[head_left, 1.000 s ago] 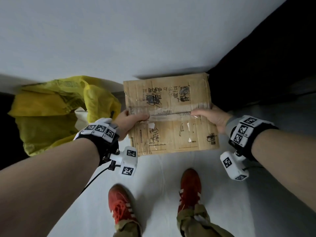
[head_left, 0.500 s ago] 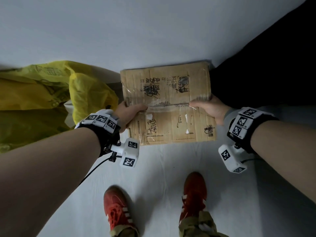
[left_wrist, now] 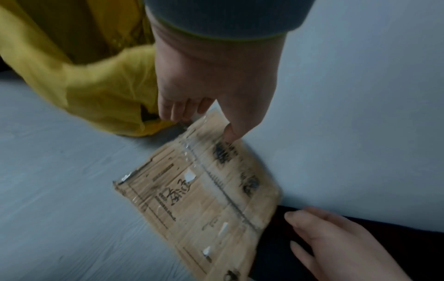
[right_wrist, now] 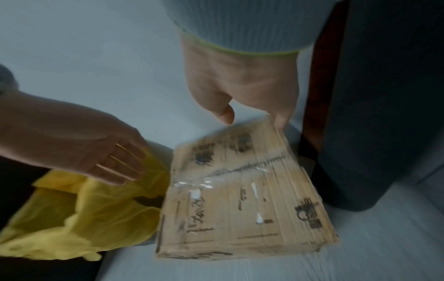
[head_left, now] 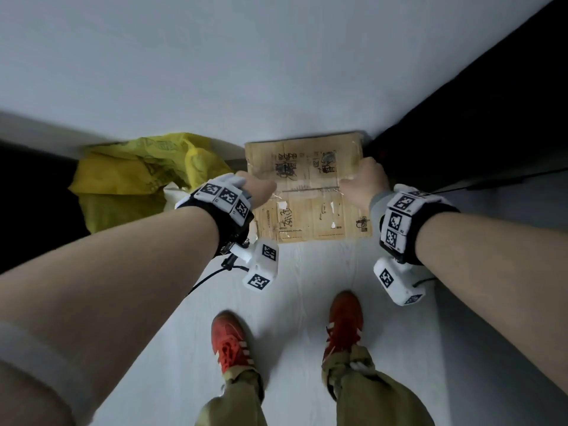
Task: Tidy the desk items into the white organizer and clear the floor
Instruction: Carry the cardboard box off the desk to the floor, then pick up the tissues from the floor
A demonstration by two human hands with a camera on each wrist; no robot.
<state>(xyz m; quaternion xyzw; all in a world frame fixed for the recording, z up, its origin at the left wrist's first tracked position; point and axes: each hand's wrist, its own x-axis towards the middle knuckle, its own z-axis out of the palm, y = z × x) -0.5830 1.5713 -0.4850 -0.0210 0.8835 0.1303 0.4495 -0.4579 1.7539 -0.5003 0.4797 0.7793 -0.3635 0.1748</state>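
A flat, taped brown cardboard box (head_left: pixel 307 204) with black markings sits low at the foot of the white wall (head_left: pixel 246 72), between a yellow plastic bag and a dark cabinet. It appears blurred, with its near edge on the floor (right_wrist: pixel 240 249). My left hand (head_left: pixel 258 192) is at its left edge. Only the thumb (left_wrist: pixel 230 135) touches the top face, and the fingers (right_wrist: pixel 120 163) are straight beside the box. My right hand (head_left: pixel 362 182) is at the far right corner. One fingertip (right_wrist: pixel 281 121) touches the box, and the thumb (right_wrist: pixel 225 114) is clear of it.
The crumpled yellow bag (head_left: pixel 132 179) lies left of the box against the wall. The dark cabinet (head_left: pixel 461 133) stands right of it. My red shoes (head_left: pixel 229 342) (head_left: pixel 344 318) stand on the pale wood floor (head_left: pixel 307 287) behind the box.
Both hands lowered the box toward the wall's foot. Their thumb-on-top grips have loosened; the fingers now lie straight beside it.
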